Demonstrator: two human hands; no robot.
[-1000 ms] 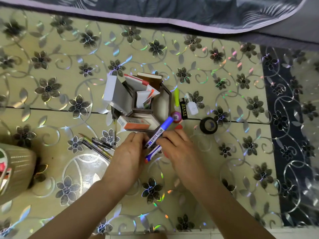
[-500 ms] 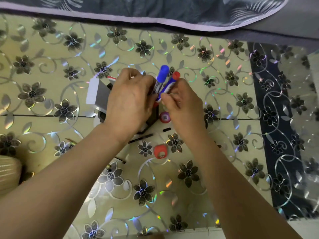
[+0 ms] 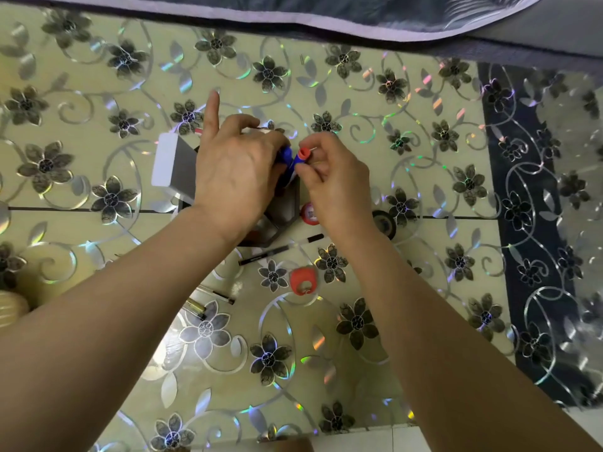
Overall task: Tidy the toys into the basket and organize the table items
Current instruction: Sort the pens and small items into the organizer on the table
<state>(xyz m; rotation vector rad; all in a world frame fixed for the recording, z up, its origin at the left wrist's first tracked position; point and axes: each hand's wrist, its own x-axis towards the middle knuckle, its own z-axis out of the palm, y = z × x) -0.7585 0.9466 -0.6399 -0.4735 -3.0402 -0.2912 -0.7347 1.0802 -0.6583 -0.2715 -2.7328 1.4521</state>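
Left hand [image 3: 238, 171] grips blue marker [image 3: 284, 155], index finger spread; right hand [image 3: 329, 177] pinches red-capped marker [image 3: 301, 158]. Both upright over organizer [image 3: 280, 220], mid-tabletop [image 3: 424, 288], likely for slotting in.

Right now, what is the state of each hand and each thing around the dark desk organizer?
left hand: over the dark hexagonal desk organizer, index finger raised, touching the blue-capped marker
right hand: pinching the red-capped marker
both markers: upright, in the organizer
black pen: lying flat on the table
red plastic ring-shaped piece: lying loose
black tape roll: flat, partly hidden
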